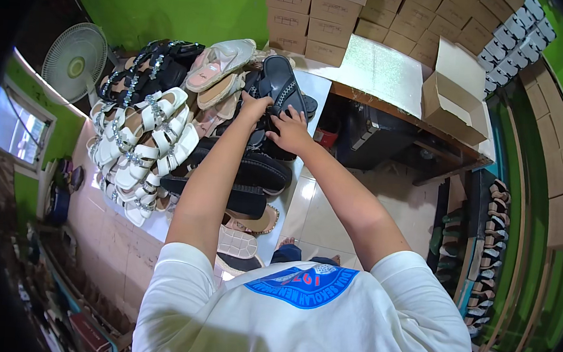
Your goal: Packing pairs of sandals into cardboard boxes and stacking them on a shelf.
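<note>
Both arms reach forward to a black sandal [280, 76] with a patterned strap, at the far right of a pile of footwear. My left hand [255, 109] is closed at its left side, fingers curled against the edge. My right hand [291, 132] lies at its near end, fingers spread and touching it. Beneath and nearer me are more black sandals [262, 173]. To the left, white strappy sandals [142, 145] with jewelled bands are heaped up. Behind them are pale pink sandals [217, 65] and black jewelled ones [146, 66].
The pile rests on a white table [319, 93]. An open cardboard box [456, 104] stands on a second table at the right, with stacked brown boxes [334, 11] behind. A fan [75, 64] stands at the far left. Racks of shoes [487, 252] line the right side.
</note>
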Demonstrator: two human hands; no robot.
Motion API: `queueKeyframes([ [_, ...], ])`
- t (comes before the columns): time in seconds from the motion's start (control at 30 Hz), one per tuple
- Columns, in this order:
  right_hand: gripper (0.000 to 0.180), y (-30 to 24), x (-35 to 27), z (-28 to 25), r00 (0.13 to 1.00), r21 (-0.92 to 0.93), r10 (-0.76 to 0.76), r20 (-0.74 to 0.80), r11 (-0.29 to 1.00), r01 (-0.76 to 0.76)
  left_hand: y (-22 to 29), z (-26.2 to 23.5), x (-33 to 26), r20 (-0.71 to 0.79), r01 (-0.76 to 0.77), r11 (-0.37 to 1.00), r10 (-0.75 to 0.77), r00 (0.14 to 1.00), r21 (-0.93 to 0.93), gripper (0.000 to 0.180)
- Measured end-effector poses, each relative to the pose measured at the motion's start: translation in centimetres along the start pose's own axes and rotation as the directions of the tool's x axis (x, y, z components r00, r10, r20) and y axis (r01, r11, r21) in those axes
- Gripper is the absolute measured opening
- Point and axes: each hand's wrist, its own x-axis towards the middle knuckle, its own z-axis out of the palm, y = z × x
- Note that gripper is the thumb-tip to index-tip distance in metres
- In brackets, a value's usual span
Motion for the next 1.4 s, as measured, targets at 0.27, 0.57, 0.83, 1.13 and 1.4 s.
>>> queueKeyframes([
  [0.27,0.052,0.8,-0.5,-1.2,0.991,0.035,-0.017,-0.131,0.999,0.022,-3.0,0.2,4.2,0.268,0.101,0.995,-0.094,0.959,-0.015,0.057],
  [0.57,0.057,1.9,-1.2,-1.3,0.972,-0.057,-0.128,-0.198,0.991,0.118,-0.1,-1.4,0.5,0.367,-0.336,0.509,0.043,0.929,0.792,0.077],
  [0.83,0.066,2.6,-1.9,-1.1,0.967,-0.120,-0.165,-0.193,0.982,0.143,-3.3,-2.3,1.0,0.622,-0.661,0.034,0.305,0.721,0.749,0.074],
  [1.13,0.069,2.2,-2.1,-4.1,0.942,-0.129,-0.177,-0.286,0.981,0.145,-2.2,-2.7,0.6,0.546,-0.689,-0.072,0.672,0.501,0.721,0.074],
  [1.4,0.068,4.3,-5.9,-8.7,0.921,-0.122,-0.131,-0.368,0.988,0.092,0.7,0.9,-2.1,0.503,-0.704,-0.168,0.811,0.299,0.690,0.068],
])
